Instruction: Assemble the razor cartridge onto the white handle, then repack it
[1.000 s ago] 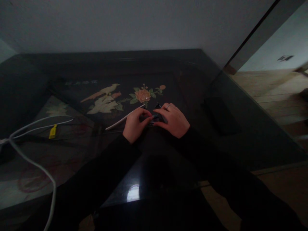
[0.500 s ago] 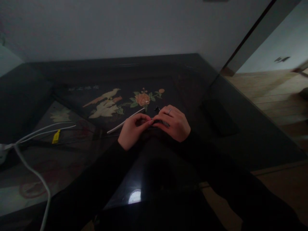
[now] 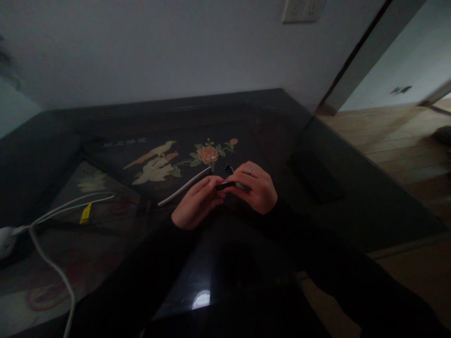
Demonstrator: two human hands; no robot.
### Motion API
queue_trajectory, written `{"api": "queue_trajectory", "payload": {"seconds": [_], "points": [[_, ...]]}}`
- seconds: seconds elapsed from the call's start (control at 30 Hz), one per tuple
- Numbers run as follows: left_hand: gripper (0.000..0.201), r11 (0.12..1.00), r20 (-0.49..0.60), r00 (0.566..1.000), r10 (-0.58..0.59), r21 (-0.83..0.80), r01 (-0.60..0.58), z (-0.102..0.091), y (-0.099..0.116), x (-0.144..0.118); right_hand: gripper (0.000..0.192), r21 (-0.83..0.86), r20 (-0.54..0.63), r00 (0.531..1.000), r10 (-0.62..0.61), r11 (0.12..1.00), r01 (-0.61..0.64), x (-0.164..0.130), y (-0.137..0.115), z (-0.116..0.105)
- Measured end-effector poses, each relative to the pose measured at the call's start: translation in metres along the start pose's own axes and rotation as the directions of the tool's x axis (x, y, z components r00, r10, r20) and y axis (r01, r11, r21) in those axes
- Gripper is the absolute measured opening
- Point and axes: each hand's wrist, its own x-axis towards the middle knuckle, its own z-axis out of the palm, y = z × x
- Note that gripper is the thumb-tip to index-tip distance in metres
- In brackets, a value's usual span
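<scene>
Fingers of the left hand [image 3: 199, 202] and right hand [image 3: 256, 188] pinch a small, slim black object [image 3: 225, 186] between them. Just beyond this grip shows a small black piece [image 3: 228, 168]; beside it, leftward, lies a slender white strip [image 3: 185, 186]. Farther left runs a thin white cable [image 3: 52, 264] with a yellow tag [image 3: 85, 213].

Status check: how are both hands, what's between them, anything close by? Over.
Left hand, right hand: both pinching a small dark piece, details unclear. White strip lying just beyond left hand. Small black item just beyond right hand.
</scene>
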Motion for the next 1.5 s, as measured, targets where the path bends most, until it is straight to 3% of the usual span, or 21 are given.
{"api": "queue_trajectory", "payload": {"seconds": [0.23, 0.8, 1.07, 1.2, 1.27, 1.33, 1.5], "points": [[0.042, 0.990, 0.094, 0.994, -0.060, -0.121, 0.071, -0.005, -0.013, 0.001, 0.019, 0.129, -0.092, 0.996, 0.009, 0.992, 0.003, 0.000, -0.005, -0.001], [0.051, 0.999, 0.103, 0.994, -0.029, -0.017, 0.031, -0.001, -0.012, -0.006, 0.022, 0.265, -0.091, 0.994, 0.060, 0.964, -0.034, 0.000, -0.015, -0.001], [0.052, 0.997, 0.136, 0.990, 0.020, 0.071, -0.030, -0.002, -0.012, -0.003, 0.022, 0.304, -0.084, 0.995, 0.046, 0.952, -0.018, 0.000, -0.015, -0.001], [0.048, 0.962, 0.091, 0.986, 0.141, 0.224, -0.159, -0.006, -0.008, -0.004, 0.030, 0.270, -0.020, 0.995, 0.093, 0.959, -0.084, 0.003, -0.008, -0.003], [0.044, 0.889, 0.064, 0.979, 0.194, 0.411, -0.203, -0.013, -0.006, -0.008, 0.028, 0.195, 0.022, 0.982, 0.186, 0.963, -0.187, 0.004, 0.001, -0.003], [0.043, 0.770, 0.020, 0.979, 0.201, 0.614, -0.171, -0.022, -0.004, -0.014, 0.021, 0.053, 0.097, 0.946, 0.309, 0.948, -0.315, 0.002, 0.011, -0.002], [0.042, 0.641, -0.037, 0.965, 0.258, 0.755, -0.143, -0.037, -0.005, -0.022, 0.017, -0.277, 0.262, 0.805, 0.533, 0.840, -0.466, -0.003, 0.028, 0.005]]}}
